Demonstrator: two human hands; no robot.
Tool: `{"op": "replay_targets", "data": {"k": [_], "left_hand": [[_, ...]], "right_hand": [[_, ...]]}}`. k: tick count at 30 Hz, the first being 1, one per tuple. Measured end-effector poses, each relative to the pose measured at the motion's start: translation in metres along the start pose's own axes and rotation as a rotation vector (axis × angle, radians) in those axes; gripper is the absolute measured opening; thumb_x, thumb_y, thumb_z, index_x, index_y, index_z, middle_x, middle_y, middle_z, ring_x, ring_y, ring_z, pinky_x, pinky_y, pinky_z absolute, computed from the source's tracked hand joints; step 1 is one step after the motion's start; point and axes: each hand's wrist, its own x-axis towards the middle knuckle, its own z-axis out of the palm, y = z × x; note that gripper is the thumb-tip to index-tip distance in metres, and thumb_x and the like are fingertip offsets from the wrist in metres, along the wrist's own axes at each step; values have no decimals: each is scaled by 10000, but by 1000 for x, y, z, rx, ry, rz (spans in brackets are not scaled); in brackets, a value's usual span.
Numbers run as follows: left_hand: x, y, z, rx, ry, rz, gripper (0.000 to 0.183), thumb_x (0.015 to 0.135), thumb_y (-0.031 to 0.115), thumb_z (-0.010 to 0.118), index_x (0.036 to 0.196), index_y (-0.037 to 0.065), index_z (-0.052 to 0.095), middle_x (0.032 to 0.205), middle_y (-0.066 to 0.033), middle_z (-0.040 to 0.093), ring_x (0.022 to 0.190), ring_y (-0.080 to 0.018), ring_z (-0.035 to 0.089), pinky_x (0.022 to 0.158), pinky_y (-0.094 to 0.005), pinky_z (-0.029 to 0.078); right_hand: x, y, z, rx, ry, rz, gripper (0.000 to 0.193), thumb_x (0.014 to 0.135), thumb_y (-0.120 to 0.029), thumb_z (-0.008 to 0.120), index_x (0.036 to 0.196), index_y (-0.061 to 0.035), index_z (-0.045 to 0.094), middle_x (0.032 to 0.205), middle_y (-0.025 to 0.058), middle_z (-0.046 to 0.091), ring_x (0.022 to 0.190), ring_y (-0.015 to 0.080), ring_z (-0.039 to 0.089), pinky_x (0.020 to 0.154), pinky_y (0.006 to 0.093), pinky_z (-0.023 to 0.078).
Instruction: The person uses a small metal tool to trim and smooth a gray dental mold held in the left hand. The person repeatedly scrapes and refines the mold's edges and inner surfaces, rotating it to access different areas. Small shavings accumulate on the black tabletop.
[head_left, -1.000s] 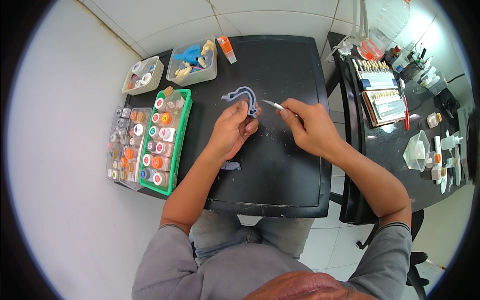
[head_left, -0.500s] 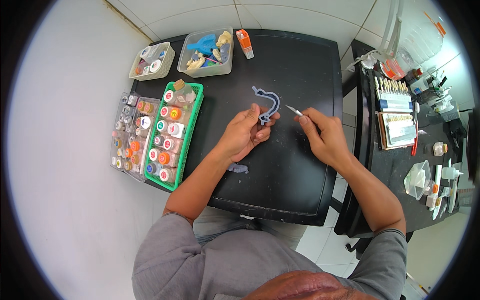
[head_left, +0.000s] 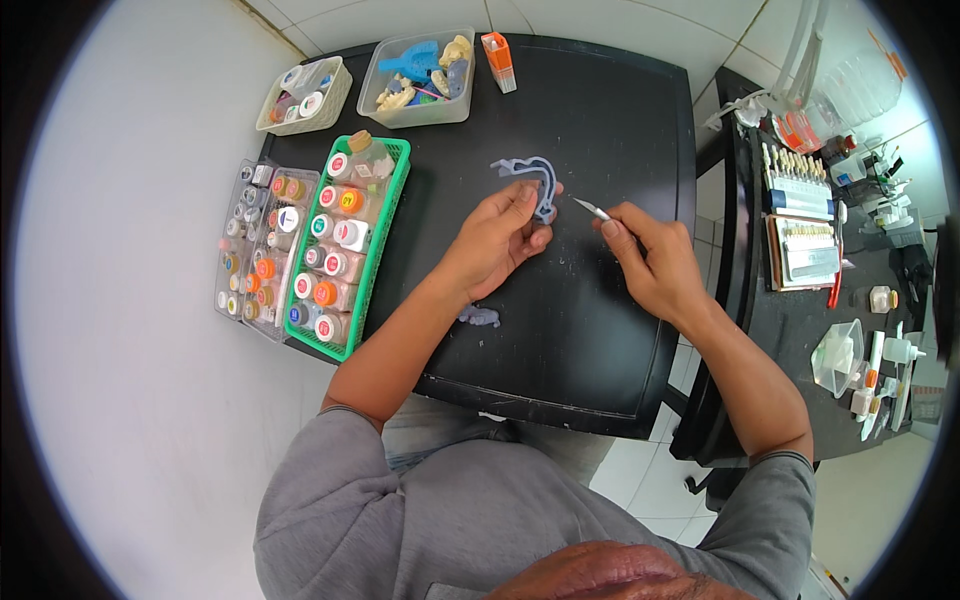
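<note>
A thin, grey-blue, U-shaped dental frame (head_left: 546,175) is pinched between the thumb and fingers of my left hand (head_left: 500,240), above the black table. Its free end curves up and to the left; my fingers cover part of the lower end. My right hand (head_left: 655,262) grips a craft knife (head_left: 590,208) with a pale handle and pointed blade. The blade points left toward the frame, with a small gap between them. Beside my left wrist, a lumpy grey-purple dental piece (head_left: 480,316) lies on the table.
Left on the table (head_left: 590,120) stand a green basket (head_left: 383,240) of capped jars, clear cases (head_left: 255,250) of small jars and a cream basket (head_left: 330,112). At the back are a tub (head_left: 422,116) of dental models and an orange-white box (head_left: 498,62). Tooth shade guides (head_left: 800,195) lie on the right-hand bench.
The dental frame has turned in my left hand, its free end swinging leftward. My right hand still holds the knife near it. The whole view has shifted slightly.
</note>
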Motion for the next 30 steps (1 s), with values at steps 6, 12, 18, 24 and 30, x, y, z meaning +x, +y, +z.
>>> {"op": "replay_targets", "data": {"k": [6, 12, 18, 24, 30], "left_hand": [[-31, -26, -9, -122, -63, 22, 305, 1209, 337, 581, 1208, 34, 619, 1072, -85, 644, 862, -137, 592, 739, -283, 492], [-55, -45, 1, -123, -34, 17, 331, 1212, 347, 575, 1218, 20, 624, 1063, -92, 643, 859, -135, 596, 724, -271, 486], [-72, -46, 19, -111, -50, 23, 382, 1207, 365, 584, 1288, -4, 639, 1053, -88, 643, 843, -130, 604, 700, -252, 487], [-75, -45, 25, -99, -97, 26, 434, 1216, 338, 559, 1438, -31, 618, 1079, -81, 659, 866, -134, 621, 744, -249, 522], [-84, -41, 32, -23, -73, 51, 418, 1225, 261, 520, 1563, 22, 576, 1098, -57, 662, 915, -124, 622, 806, -247, 535]], "right_hand": [[-40, -17, 8, 3, -23, 16, 249, 1147, -244, 641, 1095, -18, 733, 691, 211, 622, 605, 419, 641, 610, 457, 472], [-74, -27, 5, -15, -47, 68, 276, 1169, -255, 600, 1117, -15, 727, 728, 209, 666, 647, 422, 656, 645, 470, 479], [-92, -36, -6, -29, -66, 76, 278, 1174, -257, 591, 1117, -17, 720, 734, 213, 672, 657, 431, 655, 647, 474, 477], [-98, -42, -13, -28, -66, 76, 257, 1166, -248, 611, 1107, -20, 713, 723, 218, 655, 640, 429, 641, 631, 477, 463], [-98, -42, -10, 0, -59, 52, 230, 1147, -231, 647, 1102, -14, 706, 711, 220, 641, 625, 422, 629, 621, 471, 457]]}}
